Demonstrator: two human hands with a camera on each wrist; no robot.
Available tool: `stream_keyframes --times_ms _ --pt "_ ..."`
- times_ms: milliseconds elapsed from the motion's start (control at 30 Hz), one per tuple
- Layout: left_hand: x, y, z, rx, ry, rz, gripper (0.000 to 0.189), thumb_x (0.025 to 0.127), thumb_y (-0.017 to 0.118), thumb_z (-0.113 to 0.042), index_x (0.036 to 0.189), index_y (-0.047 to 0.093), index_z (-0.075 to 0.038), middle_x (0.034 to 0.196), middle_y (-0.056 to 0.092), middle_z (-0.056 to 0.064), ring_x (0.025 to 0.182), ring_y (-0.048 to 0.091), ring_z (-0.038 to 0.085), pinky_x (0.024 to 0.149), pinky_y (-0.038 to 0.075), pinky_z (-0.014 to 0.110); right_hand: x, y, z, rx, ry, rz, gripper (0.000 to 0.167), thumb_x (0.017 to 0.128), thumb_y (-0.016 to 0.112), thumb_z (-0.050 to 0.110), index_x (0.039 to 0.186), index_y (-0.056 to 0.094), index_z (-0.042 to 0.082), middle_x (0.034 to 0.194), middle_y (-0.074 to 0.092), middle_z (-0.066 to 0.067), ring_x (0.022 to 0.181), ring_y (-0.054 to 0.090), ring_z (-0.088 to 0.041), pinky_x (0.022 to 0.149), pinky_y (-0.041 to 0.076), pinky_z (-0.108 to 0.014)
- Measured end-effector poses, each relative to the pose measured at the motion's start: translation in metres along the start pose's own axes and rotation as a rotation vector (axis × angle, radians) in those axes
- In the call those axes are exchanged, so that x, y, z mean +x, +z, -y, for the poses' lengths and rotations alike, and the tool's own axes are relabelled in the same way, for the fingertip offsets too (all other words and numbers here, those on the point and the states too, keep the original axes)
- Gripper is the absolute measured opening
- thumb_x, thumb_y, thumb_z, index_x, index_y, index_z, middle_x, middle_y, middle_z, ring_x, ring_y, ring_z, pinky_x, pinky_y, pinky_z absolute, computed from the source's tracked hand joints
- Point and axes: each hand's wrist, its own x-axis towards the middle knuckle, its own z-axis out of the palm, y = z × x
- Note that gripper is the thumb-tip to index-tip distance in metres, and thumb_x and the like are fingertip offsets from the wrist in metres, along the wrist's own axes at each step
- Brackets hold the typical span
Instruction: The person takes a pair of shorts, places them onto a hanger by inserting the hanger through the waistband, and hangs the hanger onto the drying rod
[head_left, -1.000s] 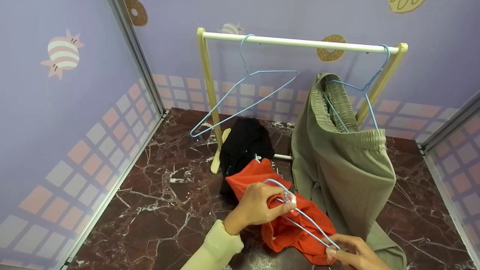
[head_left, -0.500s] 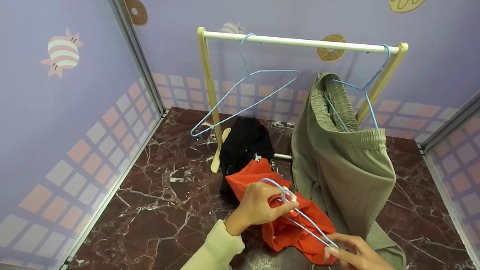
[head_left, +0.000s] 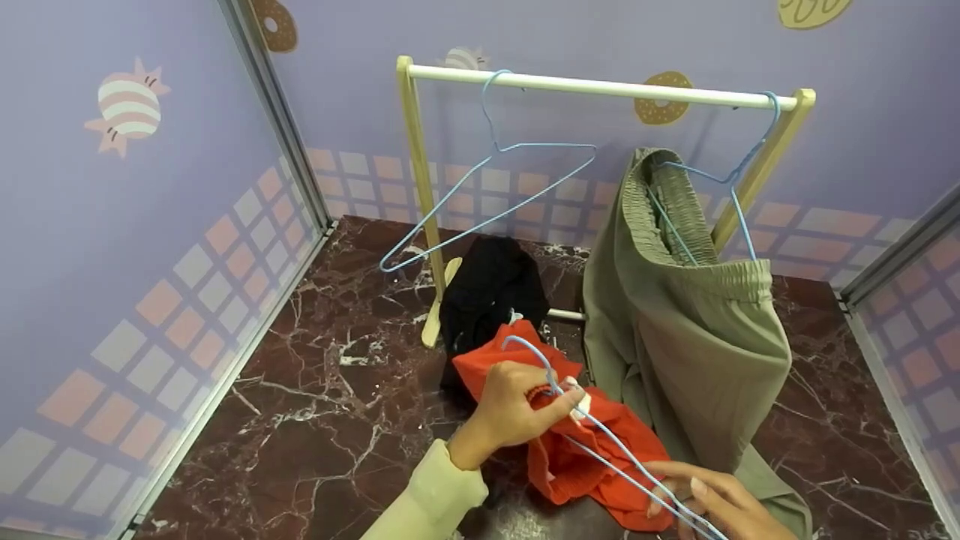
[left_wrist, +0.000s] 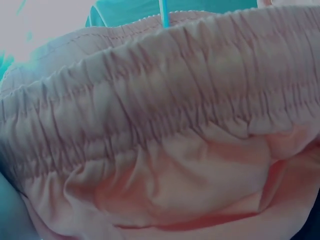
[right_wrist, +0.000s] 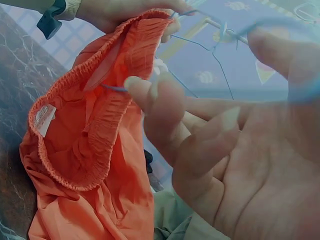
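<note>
My left hand [head_left: 510, 405] grips the gathered waistband of red elastic-waisted shorts [head_left: 637, 427]. Its thumb lies over the neck of a light blue wire hanger [head_left: 619, 444], whose hook points up and left. Lower right, the curled fingers of my right hand [head_left: 716, 499] hold the hanger near its other end. In the right wrist view, the waistband [right_wrist: 100, 160] gapes open, showing a white label [right_wrist: 45, 120], and a stretch of blue wire runs inside it. The left wrist view is filled by the gathered waistband [left_wrist: 150, 95], pale there, hiding the left fingers.
Behind stands a rack with a white rod [head_left: 600, 86]. A bare blue hanger [head_left: 495, 146] hangs on its left, and olive trousers [head_left: 675, 337] on a hanger at its right reach the dark marble-patterned surface [head_left: 300, 420]. A black garment [head_left: 491, 285] lies behind the shorts.
The hanger's hook has shifted up and left, while its other end now extends past my right fingers toward the lower right. My left hand stays on the waistband.
</note>
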Motion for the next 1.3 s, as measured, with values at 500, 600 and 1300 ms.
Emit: stream_keyframes --times_ms 500,600,1300 --pt "0.006 -0.004 -0.006 -0.104 0.004 -0.081 0.054 0.095 0.059 -0.035 0.052 0.034 -0.015 0.048 0.024 -0.005 0.048 0.015 0.001 0.051 0.012 0.014 0.023 0.008 -0.019 -0.442 0.08 -0.496 0.032 0.101 0.044 0.001 0.131 0.054 0.003 0.114 0.067 0.009 0.095 0.063 -0.003 0.077 0.052 -0.02" --pt "0.007 -0.004 -0.008 -0.111 0.0 -0.097 0.055 0.095 0.06 -0.036 0.051 0.034 -0.016 0.048 0.024 -0.005 0.047 0.016 0.001 0.051 0.013 0.014 0.035 0.018 -0.018 -0.566 0.174 -0.652 0.036 0.096 0.057 0.008 0.131 0.052 0.001 0.116 0.065 0.005 0.094 0.06 -0.003 0.08 0.05 -0.02" --pt "0.014 -0.008 -0.018 -0.187 -0.031 -0.147 0.052 0.095 0.061 -0.034 0.053 0.038 -0.015 0.048 0.027 -0.005 0.044 0.022 0.001 0.044 0.019 0.017 0.064 0.016 -0.052 -0.672 0.313 -0.716 0.048 0.087 0.071 0.02 0.131 0.053 0.011 0.123 0.057 -0.009 0.097 0.055 -0.007 0.082 0.049 -0.021"
